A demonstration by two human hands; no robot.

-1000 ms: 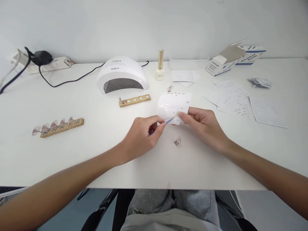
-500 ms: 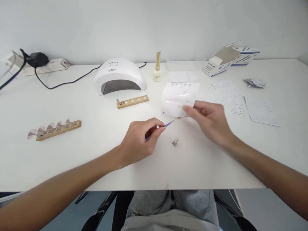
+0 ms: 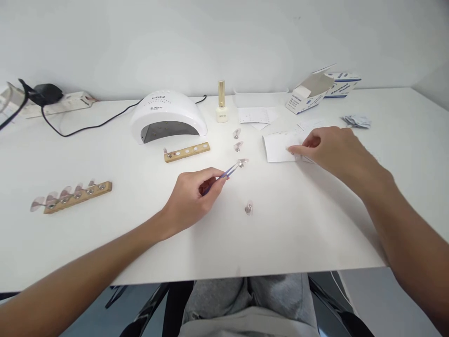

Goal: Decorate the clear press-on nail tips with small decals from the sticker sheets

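Your left hand (image 3: pixel 194 199) curls closed around blue tweezers (image 3: pixel 227 174), gripped well forward, probably for fine control; prongs at clear nail tip (image 3: pixel 242 163) on bench (image 3: pixel 189 257), any catch too small to tell. Your right hand (image 3: pixel 336 152) pinches white sticker sheet (image 3: pixel 277 149) off rightward, likely leaving tip uncovered.

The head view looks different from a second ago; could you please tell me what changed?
The right hand has carried the white sheet rightward, still holding it, uncovering nail tips behind it. The left hand keeps the tweezers, now pointing at the nearest of those. The lamp, bottle and wooden strips stayed put.
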